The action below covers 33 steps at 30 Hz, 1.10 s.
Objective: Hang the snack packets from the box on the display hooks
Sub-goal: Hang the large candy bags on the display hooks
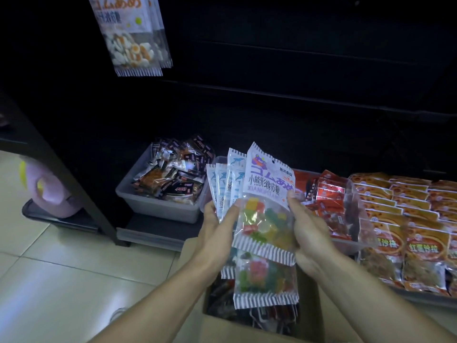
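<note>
We hold a fan of snack packets above the open cardboard box (319,318), both hands curled round it. Our left hand (217,233) grips the left side of the fan, fingers behind and thumb on the front; our right hand (306,229) grips the right edge of the front packet (267,206), thumb against its label. That packet reads "XIANUPITANG" in Latin letters under a line of Chinese characters and large purple and orange Japanese script; coloured gummy sweets show through its clear lower half, and its top and bottom edges are striped. Behind it stand several blue-and-white packets (227,184) with a dolphin drawing; their writing is too hidden to read. A second gummy packet (265,280) hangs lower in the bunch, its striped bottom edge just over the box's contents, which are dark wrappers.

Up at the top left, a few packets of egg-shaped sweets (133,38) hang against the dark display, bearing the same Japanese script. The rest of the dark panel to their right shows only faint horizontal rails.

On the low shelf sit a grey tub (158,204) of dark-wrapped snacks, a clear bin of red packets (329,191), and rows of orange packets (415,219) with red Chinese lettering. Pale tiled floor (49,280) lies open to the left of the box.
</note>
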Each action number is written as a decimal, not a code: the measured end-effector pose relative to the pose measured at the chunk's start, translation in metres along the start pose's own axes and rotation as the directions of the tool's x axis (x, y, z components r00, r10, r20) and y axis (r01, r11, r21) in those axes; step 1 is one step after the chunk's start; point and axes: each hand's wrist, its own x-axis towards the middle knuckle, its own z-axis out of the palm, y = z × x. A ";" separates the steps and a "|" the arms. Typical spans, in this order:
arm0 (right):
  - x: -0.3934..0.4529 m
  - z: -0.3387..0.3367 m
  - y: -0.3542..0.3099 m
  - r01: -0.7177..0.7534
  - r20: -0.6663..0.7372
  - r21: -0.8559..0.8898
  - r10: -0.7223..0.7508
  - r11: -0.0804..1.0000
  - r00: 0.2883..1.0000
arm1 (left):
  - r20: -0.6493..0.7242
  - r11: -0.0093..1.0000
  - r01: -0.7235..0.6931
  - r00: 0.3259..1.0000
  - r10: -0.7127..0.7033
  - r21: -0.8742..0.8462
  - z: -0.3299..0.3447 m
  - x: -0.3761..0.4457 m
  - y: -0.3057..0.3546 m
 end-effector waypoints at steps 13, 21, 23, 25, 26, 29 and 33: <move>0.013 0.007 0.000 0.013 -0.055 0.003 -0.012 1.000 0.998 | 0.004 0.989 -0.113 0.994 0.113 0.093 -0.003 0.009 0.001; 0.018 0.009 -0.020 0.001 0.026 0.130 -0.005 0.991 1.000 | -0.009 0.993 -0.089 0.996 0.089 -0.081 -0.017 0.021 0.013; 0.019 0.007 -0.030 -0.005 0.014 0.149 0.003 0.989 1.000 | -0.032 0.988 -0.071 0.997 0.067 -0.134 -0.022 0.022 0.019; 0.021 0.006 -0.044 -0.023 0.051 0.177 0.014 0.984 0.999 | -0.098 0.988 -0.084 0.993 0.071 -0.127 -0.029 0.026 0.021; 0.019 0.008 -0.056 -0.038 0.073 0.195 0.024 0.980 0.997 | -0.117 0.984 -0.106 0.989 0.090 -0.140 -0.032 0.025 0.026; 0.013 0.015 -0.088 0.001 0.187 0.231 -0.046 0.973 0.981 | -0.141 0.971 -0.153 0.982 0.128 -0.184 -0.044 0.026 0.040; -0.002 0.057 -0.115 0.161 0.306 0.106 -0.186 0.981 0.934 | -0.191 0.956 -0.240 0.959 0.208 -0.167 -0.058 0.026 0.059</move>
